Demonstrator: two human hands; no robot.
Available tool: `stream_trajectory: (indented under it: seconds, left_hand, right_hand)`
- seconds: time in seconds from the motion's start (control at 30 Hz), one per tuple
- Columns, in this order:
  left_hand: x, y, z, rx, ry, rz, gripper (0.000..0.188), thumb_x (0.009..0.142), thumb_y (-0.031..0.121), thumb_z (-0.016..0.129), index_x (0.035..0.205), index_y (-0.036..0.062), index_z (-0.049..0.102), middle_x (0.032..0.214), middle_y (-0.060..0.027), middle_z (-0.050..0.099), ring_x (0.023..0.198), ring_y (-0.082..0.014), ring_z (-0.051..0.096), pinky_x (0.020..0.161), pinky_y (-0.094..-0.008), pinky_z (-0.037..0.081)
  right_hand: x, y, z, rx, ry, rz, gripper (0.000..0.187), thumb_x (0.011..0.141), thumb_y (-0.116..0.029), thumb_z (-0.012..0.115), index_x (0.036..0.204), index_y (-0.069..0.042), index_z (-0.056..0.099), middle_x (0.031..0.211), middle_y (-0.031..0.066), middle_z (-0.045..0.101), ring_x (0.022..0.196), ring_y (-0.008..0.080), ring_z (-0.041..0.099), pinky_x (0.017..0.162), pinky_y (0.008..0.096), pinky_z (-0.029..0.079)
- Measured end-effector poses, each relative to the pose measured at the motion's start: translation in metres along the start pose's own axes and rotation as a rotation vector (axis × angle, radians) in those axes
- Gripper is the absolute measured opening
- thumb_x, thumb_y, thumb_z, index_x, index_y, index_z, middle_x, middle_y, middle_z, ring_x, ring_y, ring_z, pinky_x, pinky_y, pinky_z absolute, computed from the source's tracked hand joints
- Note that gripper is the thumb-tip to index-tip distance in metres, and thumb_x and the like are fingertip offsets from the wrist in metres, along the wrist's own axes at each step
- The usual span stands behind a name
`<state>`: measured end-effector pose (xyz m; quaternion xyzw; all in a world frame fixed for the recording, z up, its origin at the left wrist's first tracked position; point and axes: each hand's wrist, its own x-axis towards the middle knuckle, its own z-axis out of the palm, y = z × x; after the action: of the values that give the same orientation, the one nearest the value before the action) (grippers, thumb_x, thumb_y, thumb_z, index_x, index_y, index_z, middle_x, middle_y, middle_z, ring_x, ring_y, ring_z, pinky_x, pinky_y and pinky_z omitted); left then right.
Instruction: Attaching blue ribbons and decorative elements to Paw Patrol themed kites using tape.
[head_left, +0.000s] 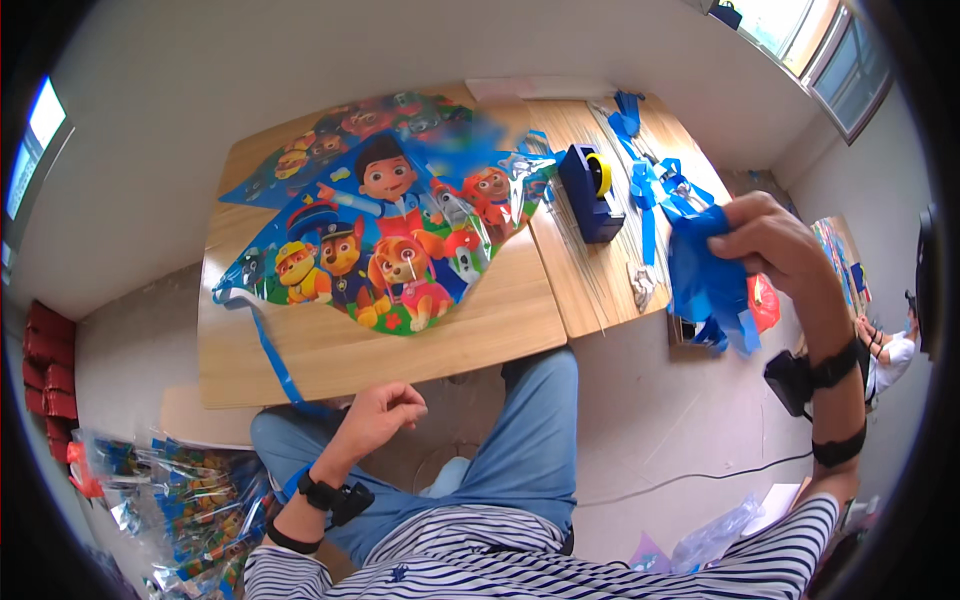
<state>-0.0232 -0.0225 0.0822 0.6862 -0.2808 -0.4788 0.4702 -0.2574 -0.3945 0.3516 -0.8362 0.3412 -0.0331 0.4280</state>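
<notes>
— Plastic, blue and crumpled: that bundle of blue strips (706, 275) hangs from the right hand (770, 240); the fingers are pinched tight on its top edge, out past the right end of the counter (470, 335) and above the floor.

— And the left hand (380, 412)?

— Low, near the lap, just below the counter's front edge; its fingers are curled loosely inward; whether it grips the thin blue ribbon (272, 355) beside it, I cannot tell; that ribbon trails down off the counter's edge toward the knee.

— Where does the ribbon come from?

— From the left tip of the kite (385, 245), a bright cartoon-printed one lying flat across the middle of the counter; a second kite (330, 135) of the same kind lies partly under it, toward the far side.

— What else is on the counter?

— On the right half, a dark blue tape dispenser (588, 192) with a yellow roll, just beside the kite's right tip; thin rods (575, 255) lie in front of it; more blue strips (650, 175) are strewn between the dispenser and the raised hand.

— And the floor?

— A pile of packaged kites (185, 500) at lower left; clear plastic bags (712, 538) at lower right; another person (888, 352) sits at the far right edge.
</notes>
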Motion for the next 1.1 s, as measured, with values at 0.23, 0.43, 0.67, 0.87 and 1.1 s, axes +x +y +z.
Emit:
stream_trajectory:
  seconds: [0.23, 0.43, 0.67, 0.87, 1.1]
  left_hand:
    - [0.003, -0.01, -0.003, 0.001, 0.006, -0.141, 0.012, 0.086, 0.007, 0.068, 0.093, -0.0021, 0.067, 0.076, -0.0032, 0.066, 0.071, -0.0092, 0.063, 0.066, -0.0239, 0.051]
    - [0.002, 0.0, -0.016, -0.197, 0.158, -0.296, 0.015, 0.083, 0.001, 0.069, 0.097, -0.0047, 0.066, 0.081, -0.0053, 0.067, 0.074, -0.0108, 0.065, 0.069, -0.0235, 0.052]
    - [0.017, -0.011, -0.015, -0.326, 0.191, -0.44, 0.022, 0.08, 0.001, 0.073, 0.1, -0.0043, 0.066, 0.087, -0.0048, 0.067, 0.083, -0.01, 0.065, 0.075, -0.0226, 0.051]
    - [0.033, -0.02, -0.012, -0.281, 0.137, -0.423, 0.025, 0.08, 0.001, 0.074, 0.103, -0.0036, 0.066, 0.091, -0.0043, 0.067, 0.088, -0.0097, 0.063, 0.082, -0.0242, 0.051]
    - [0.042, -0.013, -0.003, -0.356, 0.091, -0.426, 0.025, 0.08, 0.002, 0.074, 0.103, -0.0034, 0.066, 0.092, -0.0037, 0.066, 0.088, -0.0096, 0.062, 0.082, -0.024, 0.051]
  right_hand:
    - [0.235, 0.0, 0.024, 0.567, -0.279, 0.098, 0.013, 0.088, -0.01, 0.07, 0.081, -0.005, 0.061, 0.068, 0.0044, 0.058, 0.054, 0.0116, 0.054, 0.048, 0.0256, 0.041]
    - [0.445, -0.024, -0.022, 0.922, -0.193, -0.256, 0.015, 0.089, -0.012, 0.068, 0.1, -0.004, 0.063, 0.087, 0.0091, 0.067, 0.077, 0.0209, 0.065, 0.076, 0.0353, 0.054]
    - [0.53, 0.1, 0.034, 1.272, 0.286, -0.077, 0.02, 0.093, 0.0, 0.057, 0.112, -0.001, 0.051, 0.104, 0.018, 0.061, 0.096, 0.0351, 0.063, 0.079, 0.0488, 0.056]
    - [0.526, 0.166, 0.045, 1.208, 0.519, 0.344, 0.011, 0.096, -0.002, 0.052, 0.108, -0.001, 0.052, 0.1, 0.0144, 0.062, 0.095, 0.0311, 0.063, 0.079, 0.0422, 0.05]
    - [0.53, 0.217, -0.02, 2.214, 0.563, 0.678, 0.04, 0.101, -0.009, 0.046, 0.139, -0.006, 0.035, 0.136, 0.0144, 0.047, 0.123, 0.0319, 0.054, 0.086, 0.0316, 0.051]
